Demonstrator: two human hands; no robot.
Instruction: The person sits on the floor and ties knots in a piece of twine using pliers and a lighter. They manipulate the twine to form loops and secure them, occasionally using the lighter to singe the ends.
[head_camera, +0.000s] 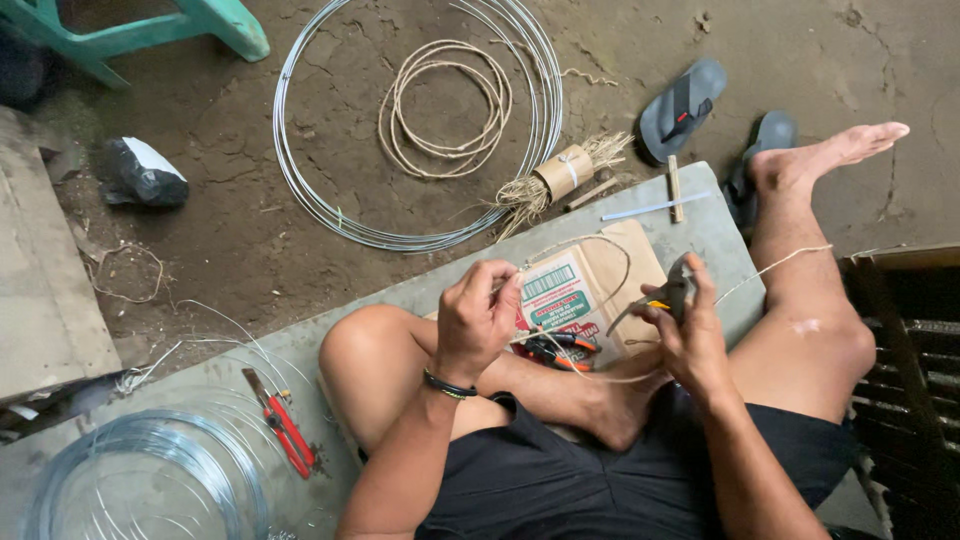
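the left hand (478, 312) has its grip closed, fingers curled and pinched on a thin pale rattan strand (590, 240) that loops up over a brown cardboard packet (600, 280) just beyond it. the right hand (690, 330) has its grip wrapped shut around grey pliers (665, 295), their nose pointing toward the left grip; the strand runs on past this hand over the knee. below and between the two grips lie orange-handled cutters (560, 348). well left of the left grip, red-handled pliers (283, 430) rest on a grey mat (700, 225) beside a steel wire coil (150, 480).
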